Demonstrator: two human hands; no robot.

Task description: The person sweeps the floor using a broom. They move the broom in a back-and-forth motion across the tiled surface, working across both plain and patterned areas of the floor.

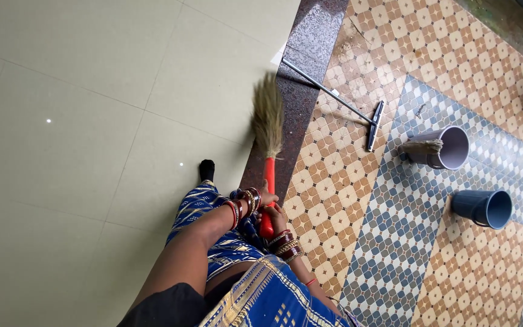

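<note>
Both hands closed around the orange plastic handle of a straw-bristled grass broom (268, 145) at lower centre, left hand (263, 198) above right hand (273, 216), bristles blurred over pale floor tiles (92, 121), long-handled metal floor wiper (358, 112) upper right, grey plastic mug (443, 147) and blue plastic mug (484, 208) right.

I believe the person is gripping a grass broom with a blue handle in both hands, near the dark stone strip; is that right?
Not quite: the head view shows the broom has a red-orange handle, not blue. Both the left hand and right hand do grip it, near the dark stone strip.
</note>
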